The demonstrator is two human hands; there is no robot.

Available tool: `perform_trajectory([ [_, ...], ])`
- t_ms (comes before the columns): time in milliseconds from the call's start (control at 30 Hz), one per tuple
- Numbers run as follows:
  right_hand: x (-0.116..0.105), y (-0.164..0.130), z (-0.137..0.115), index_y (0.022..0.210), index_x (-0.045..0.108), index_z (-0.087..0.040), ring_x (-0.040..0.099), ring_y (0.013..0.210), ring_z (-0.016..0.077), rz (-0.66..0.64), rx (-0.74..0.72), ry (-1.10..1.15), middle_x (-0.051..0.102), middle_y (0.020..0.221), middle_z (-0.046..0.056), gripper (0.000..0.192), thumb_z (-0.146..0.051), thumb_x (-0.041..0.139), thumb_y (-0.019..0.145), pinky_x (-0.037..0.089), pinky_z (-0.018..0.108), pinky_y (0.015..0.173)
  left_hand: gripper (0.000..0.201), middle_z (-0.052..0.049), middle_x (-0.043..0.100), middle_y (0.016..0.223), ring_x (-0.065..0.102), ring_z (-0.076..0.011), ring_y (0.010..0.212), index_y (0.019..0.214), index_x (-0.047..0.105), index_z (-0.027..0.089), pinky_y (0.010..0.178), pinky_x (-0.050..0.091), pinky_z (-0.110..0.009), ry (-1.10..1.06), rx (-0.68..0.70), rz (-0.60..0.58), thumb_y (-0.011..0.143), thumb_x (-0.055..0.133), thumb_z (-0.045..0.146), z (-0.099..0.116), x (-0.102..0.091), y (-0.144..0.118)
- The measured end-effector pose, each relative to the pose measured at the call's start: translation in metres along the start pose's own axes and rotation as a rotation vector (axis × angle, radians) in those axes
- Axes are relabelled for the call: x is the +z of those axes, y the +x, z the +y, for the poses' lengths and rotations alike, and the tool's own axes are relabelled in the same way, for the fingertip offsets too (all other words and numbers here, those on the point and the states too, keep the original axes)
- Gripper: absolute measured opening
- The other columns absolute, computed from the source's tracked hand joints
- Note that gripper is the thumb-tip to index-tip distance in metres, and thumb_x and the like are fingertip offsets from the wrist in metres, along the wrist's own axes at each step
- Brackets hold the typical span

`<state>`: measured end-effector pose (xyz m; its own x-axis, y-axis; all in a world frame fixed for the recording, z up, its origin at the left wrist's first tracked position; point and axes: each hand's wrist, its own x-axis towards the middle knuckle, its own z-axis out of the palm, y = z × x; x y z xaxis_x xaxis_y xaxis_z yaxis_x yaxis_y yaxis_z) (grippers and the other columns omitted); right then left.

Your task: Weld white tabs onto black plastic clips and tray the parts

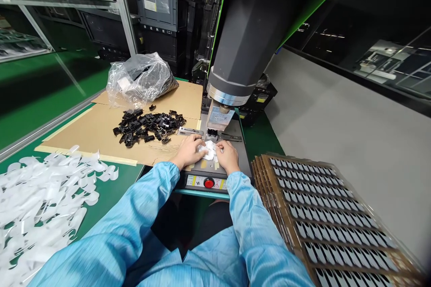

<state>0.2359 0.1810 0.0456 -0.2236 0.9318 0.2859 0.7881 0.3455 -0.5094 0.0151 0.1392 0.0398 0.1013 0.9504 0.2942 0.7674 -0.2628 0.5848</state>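
both hands together on the machine's base plate (235, 154), just below the press head (220, 116): left hand (189, 151) curled over the left side of a small white piece (209, 150), right hand (228, 156) closed on its right side, fingers bent round it and only a bit of white showing between them. hard to tell whether a black part sits under the white one, too small and covered. piece held right in front of the small fixture (212, 133) under the head, not yet seated in it as far as can be seen, head raised clear above. judged from the layout, somewhere in the middle of a long run: a loose heap of black clips (148, 126) on the cardboard sheet (97, 132) to the left, well apart from the hands, a half-full plastic bag (139, 78) behind that, and a wide scatter of white pieces (43, 193) across the green bench (116, 190) at near left. at right, a stack of brown trays (323, 219) with rows of slots, top one apparently filled with dark and pale parts. red button (209, 183) on the front panel untouched, just near the wrists. plenty of stock left on the left side, so probably much remaining.
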Motion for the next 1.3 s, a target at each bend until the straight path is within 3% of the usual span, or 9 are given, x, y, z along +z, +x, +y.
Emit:
perform_trajectory([
  [333, -0.001, -0.001, 0.000, 0.101, 0.072, -0.025, 0.062, 0.098, 0.0212, -0.001, 0.008, 0.003, 0.067, 0.104, 0.001, 0.010, -0.023, 0.064, 0.096, 0.040, 0.035, 0.088, 0.016, -0.005, 0.068, 0.123, 0.059, -0.0246, 0.121, 0.096, 0.074, 0.023, 0.110, 0.046, -0.041, -0.188, 0.044, 0.061, 0.093, 0.072, 0.038, -0.002, -0.004, -0.003],
  [567, 0.001, -0.001, 0.003, 0.098, 0.072, -0.025, 0.063, 0.101, 0.0213, 0.014, -0.008, 0.010, 0.067, 0.103, 0.001, 0.009, -0.022, 0.064, 0.096, 0.040, 0.034, 0.088, 0.028, -0.006, 0.070, 0.121, 0.058, -0.0230, 0.121, 0.116, 0.079, 0.024, 0.111, 0.045, -0.040, -0.127, 0.094, 0.185, 0.104, 0.060, 0.042, 0.007, -0.003, -0.003],
  [700, 0.001, -0.001, 0.004, 0.098, 0.071, -0.025, 0.063, 0.098, 0.0209, 0.022, -0.010, 0.010, 0.067, 0.101, 0.001, 0.008, -0.021, 0.064, 0.096, 0.040, 0.033, 0.085, 0.035, -0.007, 0.065, 0.133, 0.053, -0.0263, 0.128, 0.132, 0.075, 0.030, 0.112, 0.042, -0.045, 0.035, 0.167, 0.119, 0.106, 0.058, 0.045, 0.026, 0.001, -0.003],
  [833, 0.001, -0.002, 0.004, 0.097, 0.071, -0.024, 0.063, 0.097, 0.0204, 0.035, -0.024, 0.033, 0.068, 0.100, 0.000, 0.008, -0.020, 0.064, 0.095, 0.041, 0.032, 0.084, 0.055, -0.011, 0.059, 0.144, 0.047, -0.0314, 0.138, 0.145, 0.064, 0.025, 0.116, 0.038, -0.049, 0.135, 0.160, 0.026, 0.097, 0.069, 0.051, 0.028, -0.003, -0.006],
  [1067, -0.001, -0.001, 0.002, 0.095, 0.072, -0.025, 0.062, 0.095, 0.0209, 0.018, 0.006, 0.029, 0.067, 0.101, 0.001, 0.010, -0.021, 0.063, 0.095, 0.040, 0.033, 0.083, 0.036, -0.009, 0.063, 0.128, 0.052, -0.0311, 0.127, 0.111, 0.071, 0.021, 0.111, 0.041, -0.049, 0.207, 0.022, -0.003, 0.093, 0.072, 0.053, 0.001, -0.016, -0.009],
  [1300, 0.000, -0.002, 0.006, 0.097, 0.072, -0.025, 0.061, 0.091, 0.0200, 0.020, 0.000, 0.038, 0.067, 0.101, 0.001, 0.011, -0.022, 0.061, 0.095, 0.040, 0.032, 0.082, 0.031, -0.011, 0.065, 0.125, 0.053, -0.0334, 0.125, 0.107, 0.072, 0.021, 0.106, 0.043, -0.053, 0.258, -0.015, -0.067, 0.093, 0.069, 0.049, 0.010, -0.014, -0.002],
])
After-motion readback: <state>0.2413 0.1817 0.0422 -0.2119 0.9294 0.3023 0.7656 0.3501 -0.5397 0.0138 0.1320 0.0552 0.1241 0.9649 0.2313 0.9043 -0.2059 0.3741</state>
